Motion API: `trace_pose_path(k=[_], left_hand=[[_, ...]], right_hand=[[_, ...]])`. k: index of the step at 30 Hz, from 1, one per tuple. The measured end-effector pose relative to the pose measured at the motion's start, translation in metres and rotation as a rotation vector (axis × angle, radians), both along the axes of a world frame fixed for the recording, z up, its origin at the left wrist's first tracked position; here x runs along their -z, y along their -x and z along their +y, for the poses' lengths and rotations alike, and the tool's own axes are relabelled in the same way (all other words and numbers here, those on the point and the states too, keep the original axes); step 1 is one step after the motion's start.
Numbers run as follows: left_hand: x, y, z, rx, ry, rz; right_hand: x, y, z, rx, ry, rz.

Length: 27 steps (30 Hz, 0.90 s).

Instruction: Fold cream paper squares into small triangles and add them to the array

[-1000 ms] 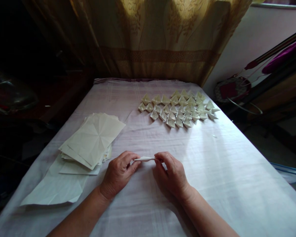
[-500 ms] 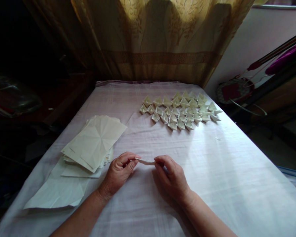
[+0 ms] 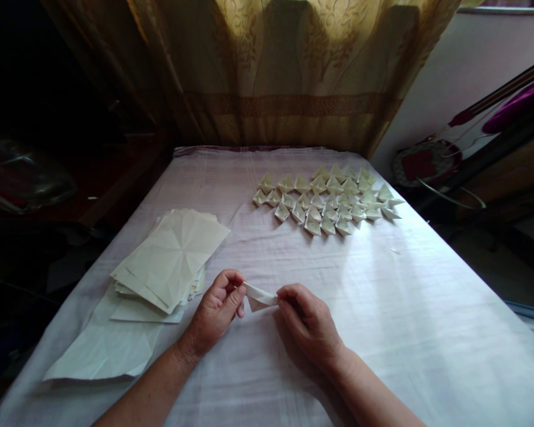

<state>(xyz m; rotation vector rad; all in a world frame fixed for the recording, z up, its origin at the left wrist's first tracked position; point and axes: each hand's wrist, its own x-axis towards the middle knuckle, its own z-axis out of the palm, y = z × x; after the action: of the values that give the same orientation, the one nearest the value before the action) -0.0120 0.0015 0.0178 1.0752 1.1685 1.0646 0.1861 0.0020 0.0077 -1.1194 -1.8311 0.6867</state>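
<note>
A small folded paper piece (image 3: 258, 298), white with a triangular flap hanging down, is stretched between my two hands. My left hand (image 3: 220, 305) pinches its left corner between thumb and fingers. At the other corner, my right hand (image 3: 309, 317) grips it with thumb and forefinger. Both hands are a little above the cloth. Beyond them, to the right, several folded paper boats (image 3: 328, 201) stand close together in rows. A pile of creased paper sheets (image 3: 173, 255) lies to the left of my left hand.
A pale checked cloth (image 3: 382, 332) covers the table. Under the pile, a larger loose sheet (image 3: 102, 350) reaches toward the near left edge. A yellow patterned curtain (image 3: 285, 71) hangs behind the far edge. A small paper scrap (image 3: 395, 251) lies right of the boats.
The folded paper has tilted between my hands, its right end lower, and its triangular flap now shows. My left hand has turned slightly. The boats and the pile have stayed put.
</note>
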Motion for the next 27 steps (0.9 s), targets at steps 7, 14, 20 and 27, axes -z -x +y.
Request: trace_pose_path(k=[7, 14, 20, 27], left_hand=[[0.006, -0.002, 0.0, -0.113, -0.064, -0.055], [0.011, -0.005, 0.001, -0.22, -0.087, -0.045], [0.009, -0.007, 0.002, -0.248, -0.061, -0.048], [0.011, -0.004, -0.001, -0.241, -0.055, 0.02]], right_hand=[[-0.001, 0.001, -0.001, -0.016, -0.03, 0.016], [-0.005, 0.004, -0.002, -0.048, -0.147, 0.027], [-0.006, 0.006, -0.005, -0.061, -0.177, 0.018], [-0.005, 0.005, -0.004, -0.071, -0.179, 0.006]])
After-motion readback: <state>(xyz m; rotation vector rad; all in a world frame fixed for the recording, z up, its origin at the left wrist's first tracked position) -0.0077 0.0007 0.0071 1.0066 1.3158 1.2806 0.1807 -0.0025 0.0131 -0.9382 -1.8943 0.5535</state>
